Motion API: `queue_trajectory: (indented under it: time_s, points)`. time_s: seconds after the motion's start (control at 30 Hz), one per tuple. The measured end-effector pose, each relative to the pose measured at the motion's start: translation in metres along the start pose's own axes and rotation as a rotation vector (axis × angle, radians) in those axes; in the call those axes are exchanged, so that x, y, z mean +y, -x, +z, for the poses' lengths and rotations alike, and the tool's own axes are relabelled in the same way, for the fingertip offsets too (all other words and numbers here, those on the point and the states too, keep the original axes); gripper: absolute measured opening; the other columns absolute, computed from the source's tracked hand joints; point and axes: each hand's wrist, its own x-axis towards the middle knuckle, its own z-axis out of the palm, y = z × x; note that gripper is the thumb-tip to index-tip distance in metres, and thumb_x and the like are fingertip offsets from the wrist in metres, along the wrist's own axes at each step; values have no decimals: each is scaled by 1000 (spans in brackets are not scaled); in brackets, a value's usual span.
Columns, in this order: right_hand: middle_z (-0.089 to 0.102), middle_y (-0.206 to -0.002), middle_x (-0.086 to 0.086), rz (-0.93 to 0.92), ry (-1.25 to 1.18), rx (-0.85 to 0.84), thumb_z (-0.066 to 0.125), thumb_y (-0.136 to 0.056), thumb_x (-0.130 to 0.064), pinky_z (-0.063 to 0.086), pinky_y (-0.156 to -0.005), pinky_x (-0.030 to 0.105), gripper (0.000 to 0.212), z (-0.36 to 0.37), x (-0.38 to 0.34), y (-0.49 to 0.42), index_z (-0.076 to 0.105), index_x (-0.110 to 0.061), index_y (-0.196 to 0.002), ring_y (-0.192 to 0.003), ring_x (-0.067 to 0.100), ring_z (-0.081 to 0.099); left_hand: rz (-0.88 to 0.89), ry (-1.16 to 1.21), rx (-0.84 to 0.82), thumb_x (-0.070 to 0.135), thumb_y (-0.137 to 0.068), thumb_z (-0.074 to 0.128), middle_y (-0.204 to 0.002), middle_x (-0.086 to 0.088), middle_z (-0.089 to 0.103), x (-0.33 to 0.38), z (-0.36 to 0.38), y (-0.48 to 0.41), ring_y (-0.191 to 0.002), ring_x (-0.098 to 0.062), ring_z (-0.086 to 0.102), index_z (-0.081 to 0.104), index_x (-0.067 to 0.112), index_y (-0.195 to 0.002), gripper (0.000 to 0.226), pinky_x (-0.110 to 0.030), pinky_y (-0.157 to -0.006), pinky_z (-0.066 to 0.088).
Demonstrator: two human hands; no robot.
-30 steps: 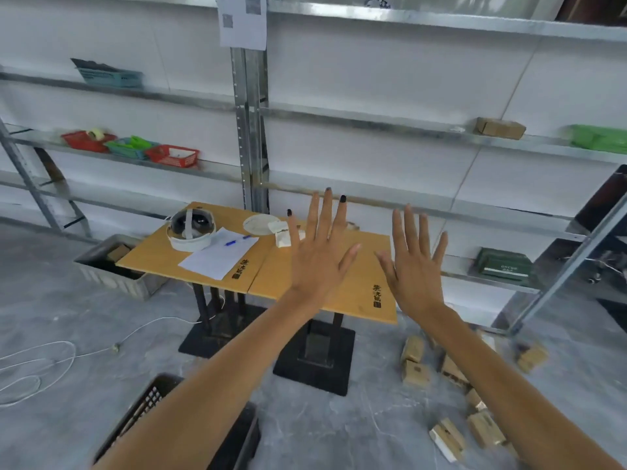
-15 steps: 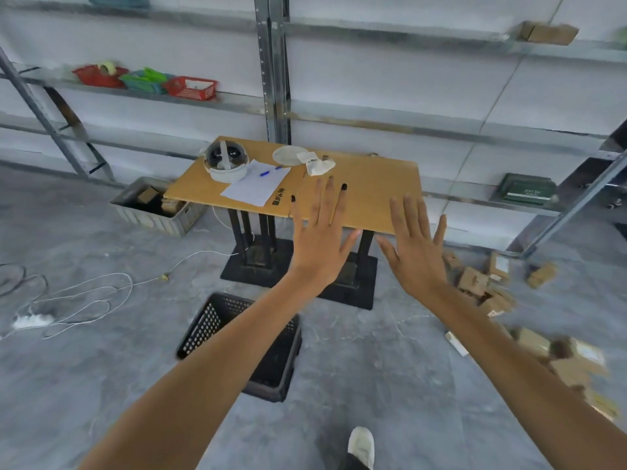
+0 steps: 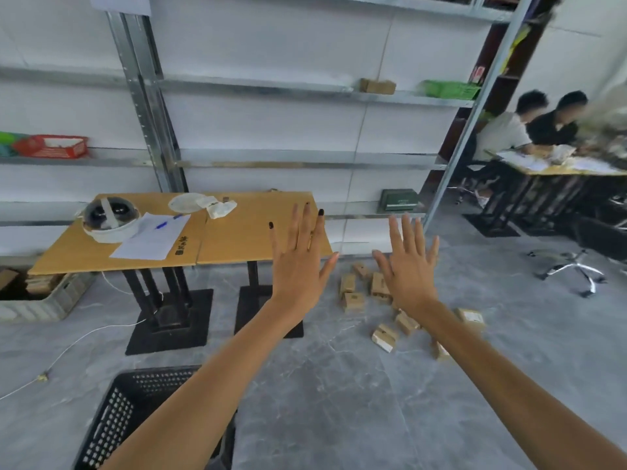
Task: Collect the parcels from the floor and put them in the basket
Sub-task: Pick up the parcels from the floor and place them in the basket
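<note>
Several small brown cardboard parcels lie scattered on the grey floor right of the table, some hidden behind my right forearm. A black perforated basket stands on the floor at the lower left, partly covered by my left arm. My left hand is held up in the air with straight spread fingers, back towards me, holding nothing. My right hand is raised beside it, also flat and spread, with the parcels behind it.
A wooden table on black pedestals carries a headset, paper and a pen. Metal shelving lines the wall. A grey crate sits on the left floor, a white cable trails nearby. Two people sit at a table far right, an office chair near them.
The view has swung right and up; the far-right people and chair have come into sight. The basket has slid to the lower left. Both hands stay raised and spread.
</note>
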Motion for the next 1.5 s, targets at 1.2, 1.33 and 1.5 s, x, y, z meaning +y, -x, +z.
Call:
queue_trajectory:
  time_s: [1.2,1.33,1.5]
  points:
    - [7,-160,7,347,-87,-55,9,-91,-63,-7,-113,49,68,160,352,-246,-2,-30,-150,-147,27,-3,211,340,-229,31,-99,35,-159,-4,0,188,283,-321,-146,-19,-9,10,19,-150,58,-49,-118,3]
    - [7,-160,8,337,-80,-97,8,-90,-62,-6,-113,49,70,201,379,-294,-1,-28,-151,-147,27,-2,295,376,-222,19,-99,36,-159,-3,8,192,332,-366,-146,-16,-3,16,18,-149,54,-45,-120,5]
    - [6,-160,5,372,-49,-171,9,-91,-63,-9,-112,46,71,273,418,-372,0,-27,-151,-147,26,-3,299,274,-289,25,-98,38,-159,-5,-3,194,413,-454,-146,-21,-11,8,19,-150,61,-48,-118,0]
